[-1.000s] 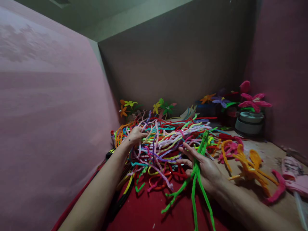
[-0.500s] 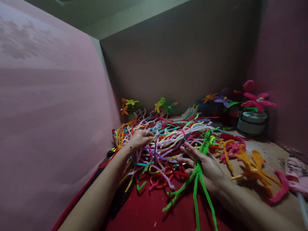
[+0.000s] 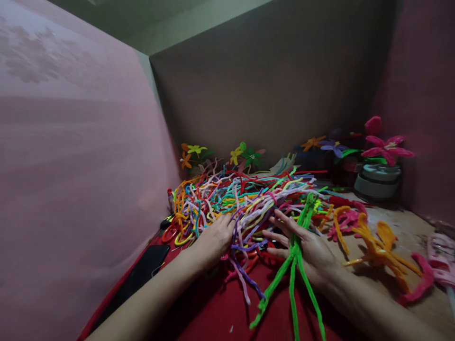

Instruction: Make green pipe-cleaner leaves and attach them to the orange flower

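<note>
A tangled pile of multicoloured pipe cleaners (image 3: 216, 196) covers the middle of the red surface. My left hand (image 3: 218, 237) is at the pile's near side, its fingers curled in among purple and pink strands; the fingertips are hidden. My right hand (image 3: 311, 253) holds a bundle of green pipe cleaners (image 3: 296, 251) across its palm side. The bundle's top leans up over the pile and its loose ends hang toward the red surface. The other fingers of that hand stretch out to the pile's right edge.
A black phone (image 3: 149, 265) lies at left. On the right are an orange pipe-cleaner flower (image 3: 378, 248), a curved pink piece (image 3: 419, 279) and a pink tool (image 3: 441, 255). Behind stand a pink flower (image 3: 387, 149) by a grey round container (image 3: 378, 182) and more flowers (image 3: 232, 155).
My left hand has come down and nearer from the top of the pile, shifting strands and uncovering the phone. The right hand stays with the green bundle, whose loose ends have swung slightly.
</note>
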`<state>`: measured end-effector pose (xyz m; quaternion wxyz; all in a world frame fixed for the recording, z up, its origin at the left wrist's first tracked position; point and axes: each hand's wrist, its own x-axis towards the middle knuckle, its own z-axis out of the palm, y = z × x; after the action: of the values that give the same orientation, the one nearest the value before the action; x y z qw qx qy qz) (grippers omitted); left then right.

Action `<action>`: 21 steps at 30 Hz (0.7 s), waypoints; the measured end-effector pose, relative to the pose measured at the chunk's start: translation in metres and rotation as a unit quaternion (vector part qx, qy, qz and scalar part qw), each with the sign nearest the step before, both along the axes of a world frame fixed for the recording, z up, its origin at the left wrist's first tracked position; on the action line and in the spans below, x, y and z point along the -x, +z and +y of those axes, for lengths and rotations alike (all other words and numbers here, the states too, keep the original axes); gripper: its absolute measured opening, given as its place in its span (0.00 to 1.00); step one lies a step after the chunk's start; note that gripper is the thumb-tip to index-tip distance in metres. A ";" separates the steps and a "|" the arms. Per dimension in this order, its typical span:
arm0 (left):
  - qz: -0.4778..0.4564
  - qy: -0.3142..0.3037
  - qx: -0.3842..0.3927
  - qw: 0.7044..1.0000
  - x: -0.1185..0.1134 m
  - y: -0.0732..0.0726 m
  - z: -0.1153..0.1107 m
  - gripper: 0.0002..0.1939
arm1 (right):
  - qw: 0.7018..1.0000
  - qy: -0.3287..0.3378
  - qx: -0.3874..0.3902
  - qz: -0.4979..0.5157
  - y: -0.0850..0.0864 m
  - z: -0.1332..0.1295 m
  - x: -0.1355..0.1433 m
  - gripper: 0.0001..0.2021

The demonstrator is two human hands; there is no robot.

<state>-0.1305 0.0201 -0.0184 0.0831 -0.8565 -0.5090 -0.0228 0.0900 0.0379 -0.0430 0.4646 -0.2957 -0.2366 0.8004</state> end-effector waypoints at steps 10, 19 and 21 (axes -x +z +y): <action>0.020 0.065 -0.036 0.997 -0.010 -0.021 -0.016 0.20 | 1.000 0.007 -0.003 -0.003 -0.001 0.001 -0.001 0.16; 0.097 0.067 -0.083 0.990 -0.012 -0.038 -0.025 0.22 | 1.000 0.011 -0.003 -0.006 -0.002 0.002 -0.003 0.16; 0.102 0.064 -0.092 0.988 -0.012 -0.040 -0.025 0.22 | 1.000 0.011 -0.005 -0.005 -0.002 0.001 -0.003 0.16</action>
<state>-0.1190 -0.0052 -0.0582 0.2144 -0.8089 -0.5470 0.0231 0.0930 0.0386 -0.0449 0.4564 -0.2946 -0.2464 0.8026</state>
